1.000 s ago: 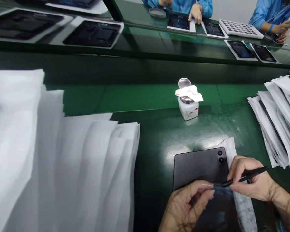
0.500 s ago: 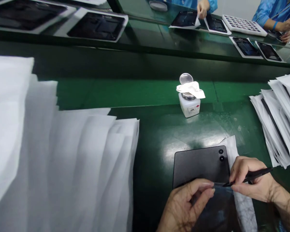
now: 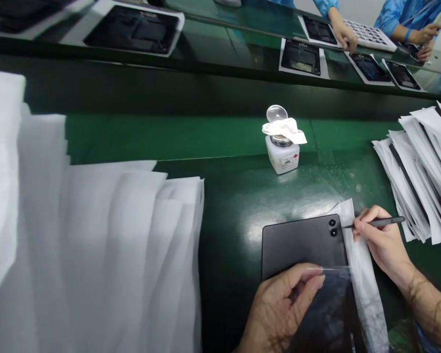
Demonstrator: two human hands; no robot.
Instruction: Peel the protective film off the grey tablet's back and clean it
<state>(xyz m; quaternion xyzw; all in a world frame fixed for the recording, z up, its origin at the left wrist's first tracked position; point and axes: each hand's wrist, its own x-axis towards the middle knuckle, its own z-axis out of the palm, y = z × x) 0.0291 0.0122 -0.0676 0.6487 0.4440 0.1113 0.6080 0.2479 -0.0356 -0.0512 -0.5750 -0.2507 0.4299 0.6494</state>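
Note:
A dark grey tablet back panel [image 3: 297, 245] with two round camera lenses lies on a white foam sleeve [image 3: 367, 289] on the green bench. Over its lower part, my left hand [image 3: 286, 304] pinches the edge of a clear plastic film [image 3: 336, 269] between thumb and fingertips. My right hand [image 3: 385, 240] grips slim black tweezers [image 3: 384, 222]. Their thin tip points left, close beside the lenses at the panel's upper right corner; whether it touches cannot be made out. The panel's lower end is partly hidden by my left hand and the frame edge.
White foam sleeves [image 3: 132, 255] stand in a row at left. More sleeves holding dark panels [image 3: 419, 171] are stacked at right. A white dispenser bottle [image 3: 282, 156] bears a folded wipe [image 3: 284, 129]. Behind, a raised line carries tablet parts [image 3: 301, 56]; co-workers' hands [image 3: 343, 34] work there.
My right hand has moved up and away from the film, bringing the tweezers beside the lenses. My left hand keeps its pinch. A co-worker's hand has shifted right along the line.

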